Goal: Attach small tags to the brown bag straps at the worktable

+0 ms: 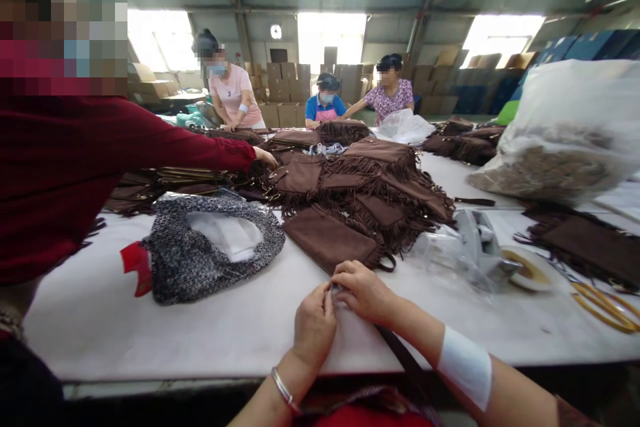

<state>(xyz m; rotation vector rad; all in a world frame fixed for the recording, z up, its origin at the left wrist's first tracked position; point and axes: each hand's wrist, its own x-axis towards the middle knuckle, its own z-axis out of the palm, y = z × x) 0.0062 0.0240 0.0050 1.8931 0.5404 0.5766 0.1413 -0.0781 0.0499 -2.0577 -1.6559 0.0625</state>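
My left hand (315,323) and my right hand (365,290) meet above the near part of the white table (210,333). Both are closed, fingertips pinching together at one spot; whatever small thing is between them is too hidden to name. Just beyond the fingers lies a flat brown pouch (330,237) with a wrist loop at its right corner. A dark brown strap (403,350) comes out from under my right hand and hangs over the table's near edge toward my lap.
Brown fringed bags (380,177) are heaped mid-table, where a co-worker's red sleeve (200,150) reaches in. A black-and-white knitted bag (175,267) lies left. On the right are a tape dispenser (477,247), yellow-handled scissors (603,307) and a large plastic sack (565,127). Three people work opposite.
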